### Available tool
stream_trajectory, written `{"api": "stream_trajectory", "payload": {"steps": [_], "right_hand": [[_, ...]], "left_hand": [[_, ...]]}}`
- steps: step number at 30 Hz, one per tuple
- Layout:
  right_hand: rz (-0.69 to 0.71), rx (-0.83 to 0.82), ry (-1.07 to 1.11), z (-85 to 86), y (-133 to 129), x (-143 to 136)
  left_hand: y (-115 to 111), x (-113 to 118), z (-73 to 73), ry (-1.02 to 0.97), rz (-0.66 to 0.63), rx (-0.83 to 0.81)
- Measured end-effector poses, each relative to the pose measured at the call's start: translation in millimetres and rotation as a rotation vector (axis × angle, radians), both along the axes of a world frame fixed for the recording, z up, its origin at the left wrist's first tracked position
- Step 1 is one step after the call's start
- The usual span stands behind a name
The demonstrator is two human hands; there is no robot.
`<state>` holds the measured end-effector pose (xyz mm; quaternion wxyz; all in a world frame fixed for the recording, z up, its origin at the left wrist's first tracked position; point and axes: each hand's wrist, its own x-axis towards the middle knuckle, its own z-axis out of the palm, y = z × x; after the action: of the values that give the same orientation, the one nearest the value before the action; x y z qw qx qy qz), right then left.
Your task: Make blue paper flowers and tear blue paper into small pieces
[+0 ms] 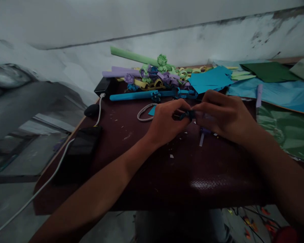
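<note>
My left hand (168, 116) and my right hand (221, 114) meet over the middle of the dark red table (142, 175). Between their fingertips is a small dark blue crumpled paper piece (187, 115), pinched from both sides and partly covered by the fingers. The right fingers are somewhat blurred. Below the right hand lies a small purple paper strip (202, 139). A white loop band (142, 116) and a blue paper scrap (152, 110) rest just left of my left hand.
Behind the hands lie a rolled blue paper tube (131, 96), purple rolls (120, 73), a green roll (134, 55) and paper chains (162, 82). Blue sheets (210, 79) and plastic-wrapped green paper (288, 131) cover the right. A black box (84, 145) and white cable (59, 163) are left.
</note>
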<state>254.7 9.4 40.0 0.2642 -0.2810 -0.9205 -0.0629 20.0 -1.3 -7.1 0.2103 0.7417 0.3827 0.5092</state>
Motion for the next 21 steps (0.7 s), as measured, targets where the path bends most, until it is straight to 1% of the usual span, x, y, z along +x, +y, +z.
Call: {"api": "stream_trajectory", "payload": {"steps": [3,6,11,16,21], "right_hand": [[-0.008,-0.101,0.078,0.6,1.8,-0.4],[-0.01,-0.146,0.096,1.7,2.7,0.1],[0.027,-0.15,0.058,4.1,3.4,2.7],[-0.023,-0.129,-0.029,4.3,1.1,2.6],[-0.069,-0.124,-0.113,5.4,-2.9,-0.6]], "left_hand": [[1.3,-1.1,1.7,-0.055,-0.06,-0.057],[3.9,-2.5,0.6,-0.1,-0.115,-0.076],[7.8,-4.3,-2.0,-0.119,-0.148,-0.106],[8.8,-5.4,-1.2,-0.106,-0.173,-0.096],[9.1,-6.0,-3.4,-0.09,-0.169,-0.08]]}}
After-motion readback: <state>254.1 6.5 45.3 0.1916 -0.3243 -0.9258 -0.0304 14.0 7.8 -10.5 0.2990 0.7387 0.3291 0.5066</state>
